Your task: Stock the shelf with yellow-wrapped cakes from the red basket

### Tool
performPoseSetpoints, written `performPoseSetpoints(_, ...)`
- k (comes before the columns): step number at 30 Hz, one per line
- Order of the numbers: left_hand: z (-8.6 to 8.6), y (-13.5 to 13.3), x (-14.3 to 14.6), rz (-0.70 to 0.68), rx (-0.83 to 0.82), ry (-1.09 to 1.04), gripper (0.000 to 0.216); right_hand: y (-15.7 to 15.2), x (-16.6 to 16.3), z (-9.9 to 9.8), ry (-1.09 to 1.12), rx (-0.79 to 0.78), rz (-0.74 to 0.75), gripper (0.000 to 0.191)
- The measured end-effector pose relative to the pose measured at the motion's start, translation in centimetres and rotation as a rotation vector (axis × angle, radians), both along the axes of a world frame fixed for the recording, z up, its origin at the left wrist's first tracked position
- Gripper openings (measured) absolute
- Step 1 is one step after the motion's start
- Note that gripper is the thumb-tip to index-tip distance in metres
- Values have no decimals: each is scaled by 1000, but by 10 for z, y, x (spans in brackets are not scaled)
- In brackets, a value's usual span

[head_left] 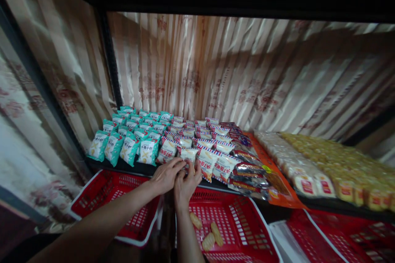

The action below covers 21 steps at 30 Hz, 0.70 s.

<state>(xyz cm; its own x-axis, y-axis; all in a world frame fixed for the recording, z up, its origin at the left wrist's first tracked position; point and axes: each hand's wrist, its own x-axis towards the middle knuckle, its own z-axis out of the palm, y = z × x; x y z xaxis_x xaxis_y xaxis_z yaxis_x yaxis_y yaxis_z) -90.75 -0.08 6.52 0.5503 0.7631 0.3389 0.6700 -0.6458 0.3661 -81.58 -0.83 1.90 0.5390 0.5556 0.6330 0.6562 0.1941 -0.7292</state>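
Note:
Both my hands meet at the front edge of the shelf, on a small white snack bag (189,154) with red print. My left hand (166,176) reaches in from the left, its fingers bent over the lower part of the bag. On the bag's right side, my right hand (187,183) has its fingers curled against it. Matching white bags (206,163) with striped tops stand in rows beside and behind it. To their left are rows of teal-and-white snack bags (149,151). My fingers partly hide the bag's lower half.
Right of the white bags lie dark shiny packets (248,168), an orange bag (279,185) and rows of wrapped bread (304,181). Below the shelf are red baskets (135,222); one holds a few yellowish pieces (217,233). A dark post (110,61) and pleated curtain (191,65) stand behind.

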Motion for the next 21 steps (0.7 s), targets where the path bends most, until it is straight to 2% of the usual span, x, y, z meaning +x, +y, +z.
performPoseSetpoints(4,1,1,8,36,2,6,50,-1,17,5,35,45,-93,44)
performPoseSetpoints(8,-3,0,16,35,9,62,55,4,36,-1,78,-18,-177,51)
performPoseSetpoints(14,-10,-1,25,2,12,77,53,12,45,-13,36,-91,-141,45)
performPoseSetpoints(21,-9,3,40,-1,39,60,45,4,56,1,96,-37,-208,43)
